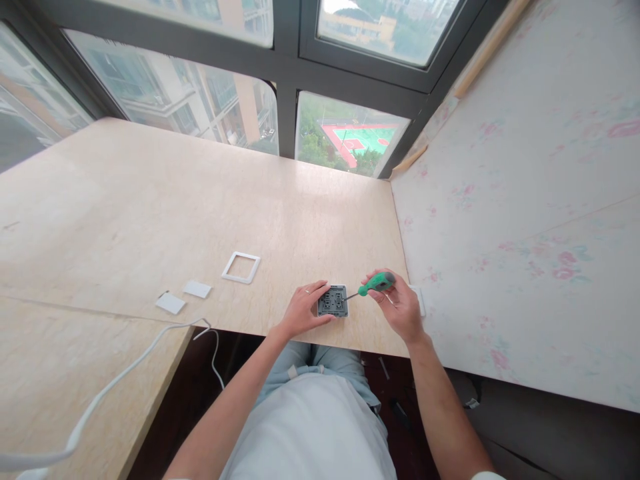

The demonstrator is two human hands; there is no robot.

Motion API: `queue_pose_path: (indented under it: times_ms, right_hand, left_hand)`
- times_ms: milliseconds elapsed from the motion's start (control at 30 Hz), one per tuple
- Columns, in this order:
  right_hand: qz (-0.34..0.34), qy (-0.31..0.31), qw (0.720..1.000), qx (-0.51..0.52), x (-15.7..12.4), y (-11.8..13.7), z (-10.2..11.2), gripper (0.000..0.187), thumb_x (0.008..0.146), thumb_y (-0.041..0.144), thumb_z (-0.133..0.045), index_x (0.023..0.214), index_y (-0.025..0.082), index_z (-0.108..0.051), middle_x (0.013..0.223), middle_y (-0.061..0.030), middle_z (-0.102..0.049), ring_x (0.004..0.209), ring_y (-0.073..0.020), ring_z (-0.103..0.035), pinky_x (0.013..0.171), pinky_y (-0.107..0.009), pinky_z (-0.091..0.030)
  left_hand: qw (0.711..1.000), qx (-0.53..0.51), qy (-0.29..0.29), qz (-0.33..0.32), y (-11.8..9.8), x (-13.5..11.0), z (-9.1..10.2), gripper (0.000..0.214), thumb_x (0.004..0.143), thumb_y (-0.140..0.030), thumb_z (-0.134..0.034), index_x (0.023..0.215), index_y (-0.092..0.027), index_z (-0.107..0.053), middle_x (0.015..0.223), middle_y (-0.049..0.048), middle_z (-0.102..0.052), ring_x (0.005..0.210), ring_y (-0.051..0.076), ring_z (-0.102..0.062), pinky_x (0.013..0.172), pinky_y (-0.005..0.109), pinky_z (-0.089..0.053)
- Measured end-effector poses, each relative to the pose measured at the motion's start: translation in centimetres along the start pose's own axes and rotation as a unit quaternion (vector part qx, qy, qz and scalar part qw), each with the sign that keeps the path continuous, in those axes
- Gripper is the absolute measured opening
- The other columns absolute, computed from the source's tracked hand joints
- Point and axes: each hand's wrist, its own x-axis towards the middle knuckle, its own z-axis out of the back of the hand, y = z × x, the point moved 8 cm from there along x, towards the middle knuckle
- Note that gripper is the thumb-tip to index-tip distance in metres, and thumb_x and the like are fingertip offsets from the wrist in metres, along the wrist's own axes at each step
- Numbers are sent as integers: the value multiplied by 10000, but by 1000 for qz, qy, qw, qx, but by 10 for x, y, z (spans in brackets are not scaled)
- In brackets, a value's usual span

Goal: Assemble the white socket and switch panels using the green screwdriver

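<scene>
A square wall switch module, dark grey inside with a pale rim, lies on the stone-look counter near its front edge. My left hand grips it from the left, fingers along the far edge and thumb along the near edge. In my right hand is a screwdriver with a green and grey handle. Its thin shaft slants down to the left, and the tip meets the right part of the module. Whether the tip sits in a screw is too small to tell.
Left of the module lie a white square frame and two white rocker plates. A white cable crosses the lower left counter. The flowered wall bounds the right, with a white wall plate beside my right hand. Windows stand behind.
</scene>
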Motion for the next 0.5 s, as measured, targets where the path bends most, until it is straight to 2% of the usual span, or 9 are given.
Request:
queue_pose_path:
  times_ms: [300,500]
  right_hand:
    - [46,3,996,-78,0,17,-6,358,844,211,-706,1167,238,-554,1040,-61,-675,930,-199,-697,853,-399,-596]
    - [130,-1,981,-141,-3,34,-14,445,799,182,-758,1162,251,-510,996,-45,-648,866,-183,-689,780,-362,-578]
  left_hand:
    - [1000,-4,-3,-1,-1,0,1,747,772,-555,-727,1415,-275,-469,1456,97,-495,1329,291,-472,1081,450,-365]
    - [1000,-1,-5,-3,0,0,0,751,774,-562,-723,1421,-283,-462,1459,94,-491,1324,289,-475,1077,446,-367]
